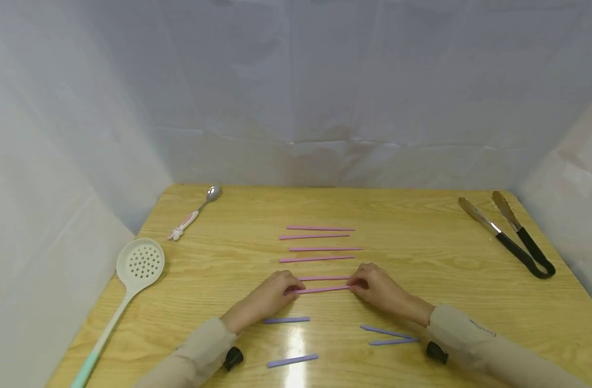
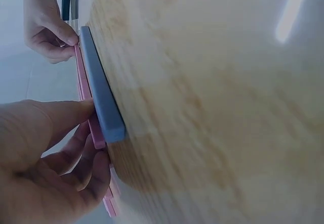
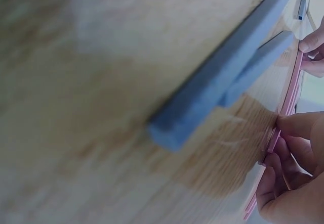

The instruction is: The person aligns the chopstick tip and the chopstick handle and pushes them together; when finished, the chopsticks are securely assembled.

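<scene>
Between my two hands lies the nearest pink chopstick [image 1: 322,290], close to the table surface. My left hand [image 1: 276,291] pinches its left end between thumb and fingers. At the other end, my right hand [image 1: 379,285] pinches it the same way. Just behind it lies another pink chopstick [image 1: 325,278], its ends partly hidden by the fingers. Farther back, several more pink chopsticks [image 1: 320,249] lie roughly parallel in pairs. A short blue stick [image 2: 101,82] lies in front of my left hand, and two blue sticks [image 3: 223,67] lie in front of my right.
Another blue stick [image 1: 293,360] lies near the table's front. To the left are a slotted skimmer [image 1: 140,264] with a long handle and a spoon [image 1: 194,215] with a pink-white handle. Black-handled tongs [image 1: 509,237] lie at the right. White sheeting [image 1: 296,97] surrounds the wooden table [image 1: 412,215].
</scene>
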`<state>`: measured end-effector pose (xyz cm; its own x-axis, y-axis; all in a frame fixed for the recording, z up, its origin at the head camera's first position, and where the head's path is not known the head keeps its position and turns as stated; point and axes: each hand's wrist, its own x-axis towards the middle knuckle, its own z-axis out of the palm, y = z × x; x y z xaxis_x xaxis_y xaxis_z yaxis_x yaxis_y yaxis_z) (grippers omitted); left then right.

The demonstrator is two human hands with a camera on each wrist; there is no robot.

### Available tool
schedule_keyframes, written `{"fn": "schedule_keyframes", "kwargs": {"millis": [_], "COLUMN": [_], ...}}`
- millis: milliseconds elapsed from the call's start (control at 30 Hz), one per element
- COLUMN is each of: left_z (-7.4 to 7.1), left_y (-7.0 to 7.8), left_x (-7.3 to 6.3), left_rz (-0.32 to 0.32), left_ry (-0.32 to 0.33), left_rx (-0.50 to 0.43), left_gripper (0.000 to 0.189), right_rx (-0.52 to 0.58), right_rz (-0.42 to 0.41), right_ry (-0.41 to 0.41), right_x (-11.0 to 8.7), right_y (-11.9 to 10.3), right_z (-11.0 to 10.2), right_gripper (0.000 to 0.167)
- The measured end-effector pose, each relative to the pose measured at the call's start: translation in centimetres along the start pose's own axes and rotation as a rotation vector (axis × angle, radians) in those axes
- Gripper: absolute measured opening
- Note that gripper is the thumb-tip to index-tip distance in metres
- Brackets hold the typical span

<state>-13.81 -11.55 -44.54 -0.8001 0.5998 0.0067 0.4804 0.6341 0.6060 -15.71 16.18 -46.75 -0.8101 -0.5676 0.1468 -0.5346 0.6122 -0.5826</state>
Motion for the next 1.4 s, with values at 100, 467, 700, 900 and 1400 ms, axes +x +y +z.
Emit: {"fn": "schedule_keyframes", "kwargs": {"millis": [100, 467, 700, 900, 1400], "left_z": [0.0, 0.2, -0.1, -0.7, -0.5], "left_y": [-0.1, -0.3, -0.2, 0.0, 0.0], "left_x": [0.0, -0.4, -1.0, -1.9, -5.2], "left_rz": [0.006, 0.034, 0.027, 0.014, -0.066], "left_ry": [0.009, 0.052, 0.100, 0.107, 0.039], "left_rx": [0.004, 0.058, 0.051, 0.003, -0.123], "left_gripper": [0.014, 0.013, 0.015, 0.016, 0.025], "right_rx": [-0.002, -0.037, 0.001, 0.021, 0.070], "right_rz": [-0.001, -0.074, -0.073, -0.132, -0.097], "right_ry": [0.002, 0.043, 0.091, 0.114, -0.014], "right_x": [0.1, -0.1, -0.7, -1.8, -5.4], "right_y": [0.0, 0.0, 0.1, 0.3, 0.1], "right_z": [0.0, -0.1, -0.8, -1.4, -2.0], "right_gripper": [0.006, 0.005, 0.006, 0.010, 0.021]}}
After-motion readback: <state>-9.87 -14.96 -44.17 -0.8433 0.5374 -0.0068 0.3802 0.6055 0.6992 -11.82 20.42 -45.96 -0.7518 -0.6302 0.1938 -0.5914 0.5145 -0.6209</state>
